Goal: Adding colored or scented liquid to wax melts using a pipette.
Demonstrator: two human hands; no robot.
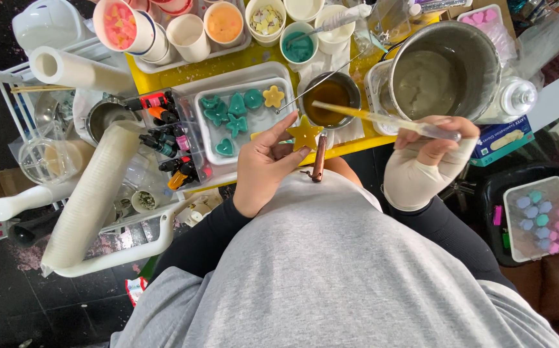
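Note:
My left hand (263, 164) holds a flat yellow star-shaped piece (304, 135) between thumb and fingers, close to my body. My right hand (429, 158), in a pale wrist wrap, grips a clear plastic pipette (382, 119) whose yellow tip points left over a small steel bowl of amber liquid (328, 96). A white tray (248, 132) beside my left hand carries several teal shapes and one yellow flower shape (273, 96). A brown stick-like tool (319, 158) lies at the table edge below the star.
A large steel pot (444, 71) stands at the right on the yellow table (241, 58). Cups of coloured pieces (120, 26) line the back. Small dye bottles (163, 138) sit left of the tray. A tall stack of cups (93, 193) lies on a white cart. A container of pastel shapes (540, 219) rests at the right.

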